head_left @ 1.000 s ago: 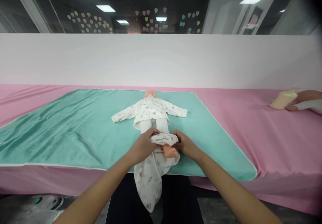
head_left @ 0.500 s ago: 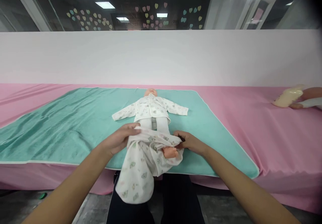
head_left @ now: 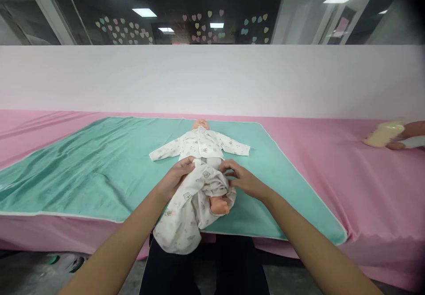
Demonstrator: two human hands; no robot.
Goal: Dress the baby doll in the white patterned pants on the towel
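Observation:
A baby doll [head_left: 201,142] lies on its back on a teal mat [head_left: 99,166], head away from me, wearing a white printed top with both sleeves spread out. Printed white baby trousers [head_left: 186,211] are bunched over its legs and hang off the table's front edge. One bare doll foot [head_left: 218,204] sticks out of the cloth. My left hand [head_left: 174,178] grips the trousers' waistband at the doll's left hip side. My right hand [head_left: 241,179] pinches the waistband on the other side. Both hands are closed on the cloth just below the top's hem.
The mat lies on a long table covered in pink cloth [head_left: 332,153], backed by a white partition [head_left: 212,78]. At the far right a cream brush-like object [head_left: 381,135] and part of another doll [head_left: 410,136] rest on the pink cloth.
Both hands have drawn the trousers' waistband up the doll's legs toward its waist. The hanging cloth has bunched up shorter, and the white legs are now mostly covered.

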